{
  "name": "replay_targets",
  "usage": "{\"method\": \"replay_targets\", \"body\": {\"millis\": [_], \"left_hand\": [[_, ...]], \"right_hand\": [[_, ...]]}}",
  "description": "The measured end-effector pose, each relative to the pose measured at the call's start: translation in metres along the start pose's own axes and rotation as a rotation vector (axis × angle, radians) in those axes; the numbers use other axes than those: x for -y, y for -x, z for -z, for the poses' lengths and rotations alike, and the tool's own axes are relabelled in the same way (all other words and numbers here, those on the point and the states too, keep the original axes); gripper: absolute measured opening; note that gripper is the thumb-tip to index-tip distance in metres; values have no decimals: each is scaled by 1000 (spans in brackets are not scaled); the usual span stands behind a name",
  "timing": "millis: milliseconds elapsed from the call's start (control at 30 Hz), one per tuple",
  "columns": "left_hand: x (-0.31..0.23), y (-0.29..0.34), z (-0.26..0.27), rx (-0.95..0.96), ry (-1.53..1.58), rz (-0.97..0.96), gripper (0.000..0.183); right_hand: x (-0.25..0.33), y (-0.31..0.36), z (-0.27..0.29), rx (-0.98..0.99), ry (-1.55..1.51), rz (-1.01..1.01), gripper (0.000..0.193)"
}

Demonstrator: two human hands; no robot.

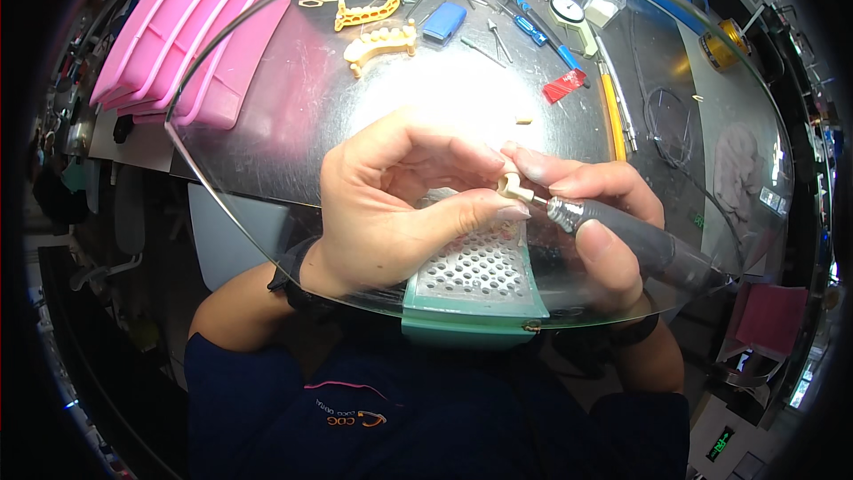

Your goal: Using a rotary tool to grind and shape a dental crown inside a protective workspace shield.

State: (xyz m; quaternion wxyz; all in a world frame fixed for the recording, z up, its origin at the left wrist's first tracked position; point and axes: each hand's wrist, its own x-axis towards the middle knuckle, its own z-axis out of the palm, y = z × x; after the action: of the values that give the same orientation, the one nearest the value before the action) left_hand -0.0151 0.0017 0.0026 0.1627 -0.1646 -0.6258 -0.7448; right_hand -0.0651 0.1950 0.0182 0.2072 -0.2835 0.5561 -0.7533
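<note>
My left hand (382, 204) pinches a small cream-coloured dental crown (510, 186) between thumb and fingers. My right hand (613, 213) grips a dark rotary handpiece (635, 236) like a pen. From its metal collar a thin shank runs to a pale bur tip (522, 195), which meets or nearly meets the crown; I cannot tell which. The fingertips of both hands are close together around the crown. Below them sits a green-framed tray with a perforated metal plate (475, 268), partly hidden by my left hand.
A clear curved shield (209, 164) spans the view over my hands. Pink stacked trays (191, 36) stand at the left. Yellow dental models (380, 46), a blue block (445, 21), loose burs (499, 40), a dial gauge (569, 11) and a yellow pencil (612, 116) lie on the metal bench.
</note>
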Motion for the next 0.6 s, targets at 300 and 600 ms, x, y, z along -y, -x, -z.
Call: {"method": "replay_targets", "body": {"millis": [300, 600], "left_hand": [[-3, -1, -2, -17, 53, 75, 32], [-1, 0, 0, -7, 28, 65, 30]], "right_hand": [[-1, 1, 2, -35, -38, -23, 29], [0, -1, -2, -38, 51, -35, 32]]}}
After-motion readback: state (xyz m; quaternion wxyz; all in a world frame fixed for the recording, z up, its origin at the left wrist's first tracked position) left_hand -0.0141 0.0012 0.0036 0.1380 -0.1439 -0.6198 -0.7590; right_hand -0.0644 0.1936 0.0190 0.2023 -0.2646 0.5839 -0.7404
